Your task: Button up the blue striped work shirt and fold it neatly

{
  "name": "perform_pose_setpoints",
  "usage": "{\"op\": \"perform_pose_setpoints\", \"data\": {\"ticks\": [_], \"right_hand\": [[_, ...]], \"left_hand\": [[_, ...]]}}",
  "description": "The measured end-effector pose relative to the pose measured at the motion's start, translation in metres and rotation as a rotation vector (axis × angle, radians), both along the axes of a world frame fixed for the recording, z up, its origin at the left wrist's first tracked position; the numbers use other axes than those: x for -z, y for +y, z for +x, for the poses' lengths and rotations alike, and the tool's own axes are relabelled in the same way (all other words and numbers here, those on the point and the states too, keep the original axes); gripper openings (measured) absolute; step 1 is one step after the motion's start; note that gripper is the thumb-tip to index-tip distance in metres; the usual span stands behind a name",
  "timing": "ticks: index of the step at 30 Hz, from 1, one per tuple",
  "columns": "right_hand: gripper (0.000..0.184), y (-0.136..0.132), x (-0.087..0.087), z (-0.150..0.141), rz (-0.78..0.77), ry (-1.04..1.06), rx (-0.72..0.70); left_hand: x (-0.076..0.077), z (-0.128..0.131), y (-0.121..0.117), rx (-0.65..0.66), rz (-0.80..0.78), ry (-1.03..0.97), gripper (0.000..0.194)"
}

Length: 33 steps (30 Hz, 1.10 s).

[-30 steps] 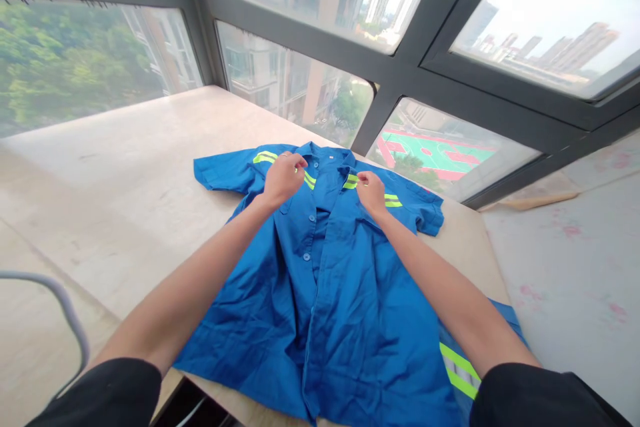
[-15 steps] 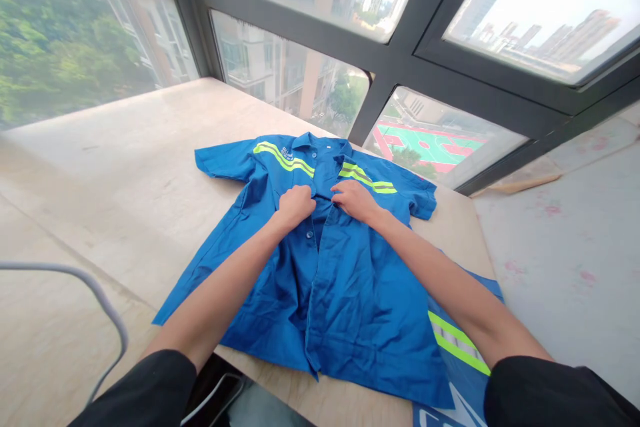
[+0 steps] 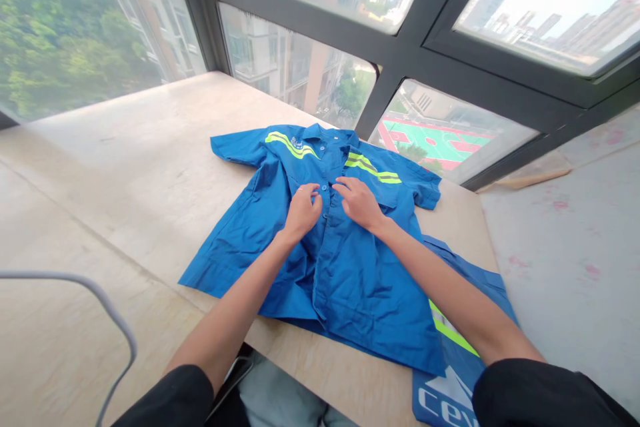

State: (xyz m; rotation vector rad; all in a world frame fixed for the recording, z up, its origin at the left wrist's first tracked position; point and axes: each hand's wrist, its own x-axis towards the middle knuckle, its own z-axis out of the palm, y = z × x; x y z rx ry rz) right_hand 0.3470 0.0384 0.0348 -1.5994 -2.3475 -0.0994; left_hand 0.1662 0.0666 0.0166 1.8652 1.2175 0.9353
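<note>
A blue short-sleeved work shirt (image 3: pixel 345 273) with yellow-green reflective stripes lies face up on a pale wooden tabletop (image 3: pixel 125 167), collar toward the window. My left hand (image 3: pixel 303 210) pinches the left edge of the button placket at chest height. My right hand (image 3: pixel 358 201) pinches the right edge just beside it, fingers meeting near a button. Both forearms lie over the shirt's front.
A second blue garment (image 3: pixel 450 387) with a reflective stripe and white lettering hangs off the table's near right edge. Dark window frames (image 3: pixel 400 60) run along the far side. A curved grey metal tube (image 3: pixel 100 300) crosses the lower left. A pale flowered surface (image 3: pixel 575 233) lies to the right.
My hands came down from the collar and reflective stripes to the placket at chest height and closed together on it. The view has shifted slightly.
</note>
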Motion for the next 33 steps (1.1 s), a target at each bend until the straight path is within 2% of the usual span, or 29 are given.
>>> {"op": "perform_pose_setpoints", "data": {"ticks": [4, 7, 10, 12, 13, 16, 18, 23, 25, 27, 29, 31, 33], "right_hand": [[0.060, -0.040, -0.003, -0.031, -0.179, 0.135, -0.373], [0.057, -0.065, -0.001, -0.042, -0.276, 0.067, -0.540], [0.047, -0.074, 0.002, -0.040, -0.249, -0.013, -0.553], [0.038, -0.074, 0.001, -0.035, -0.225, -0.028, -0.539], [0.035, -0.073, 0.000, -0.032, -0.221, -0.024, -0.530], [0.026, -0.072, -0.005, -0.024, -0.242, 0.015, -0.493], [0.024, -0.075, -0.009, -0.018, -0.244, 0.027, -0.457], [0.026, -0.097, -0.006, -0.010, -0.137, 0.031, -0.376], [0.026, -0.106, -0.001, -0.013, -0.081, 0.029, -0.362], [0.025, -0.114, 0.006, -0.018, -0.037, 0.041, -0.367], [0.025, -0.120, 0.012, -0.024, -0.011, 0.072, -0.379], [0.025, -0.124, 0.017, -0.028, 0.013, 0.108, -0.373], [0.025, -0.126, 0.021, -0.028, 0.046, 0.143, -0.341]], "left_hand": [[-0.021, -0.036, -0.059, -0.012, -0.054, -0.058, 0.026], [-0.028, -0.068, -0.115, -0.084, -0.018, -0.010, 0.026], [-0.015, -0.096, -0.161, 0.083, 0.108, 0.144, 0.029], [0.000, -0.111, -0.179, 0.198, 0.199, 0.227, 0.035], [0.007, -0.116, -0.184, 0.231, 0.247, 0.261, 0.032], [0.020, -0.126, -0.187, 0.287, 0.354, 0.345, 0.032], [0.019, -0.128, -0.186, 0.318, 0.387, 0.403, 0.037], [-0.003, -0.128, -0.190, 0.373, 0.356, 0.488, 0.021], [-0.013, -0.125, -0.187, 0.391, 0.285, 0.476, 0.030], [-0.022, -0.116, -0.177, 0.357, 0.207, 0.444, 0.039], [-0.029, -0.100, -0.162, 0.267, 0.148, 0.403, 0.044], [-0.030, -0.079, -0.145, 0.183, 0.099, 0.403, 0.038], [-0.027, -0.059, -0.129, 0.165, 0.033, 0.488, 0.028]]}}
